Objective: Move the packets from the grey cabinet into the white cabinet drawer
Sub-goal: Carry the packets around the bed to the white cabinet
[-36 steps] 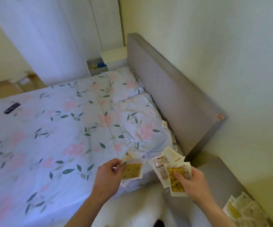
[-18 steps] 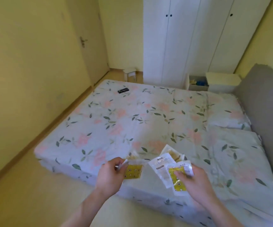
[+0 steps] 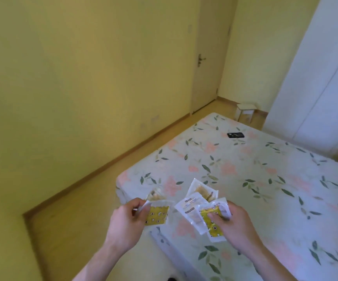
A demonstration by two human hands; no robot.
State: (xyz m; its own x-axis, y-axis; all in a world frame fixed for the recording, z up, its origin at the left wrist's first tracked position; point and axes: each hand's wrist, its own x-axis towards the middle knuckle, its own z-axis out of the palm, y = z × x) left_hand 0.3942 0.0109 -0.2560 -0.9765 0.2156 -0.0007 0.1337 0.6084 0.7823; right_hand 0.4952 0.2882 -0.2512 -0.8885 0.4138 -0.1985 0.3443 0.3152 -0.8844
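packets (image 3: pixel 201 209) over bed (image 3: pixel 265 179) corner | phone (image 3: pixel 235 135) on bed, far side | stool (image 3: pixel 245 111) behind bed

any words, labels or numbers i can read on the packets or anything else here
None can be read.
White packet in the right hand: dark print lines, too blurred to read.
Yellow packet, same hand: pattern only, no legible text.
Yellow packet in the left hand: pattern only.
Black object on the bed: too small to tell.
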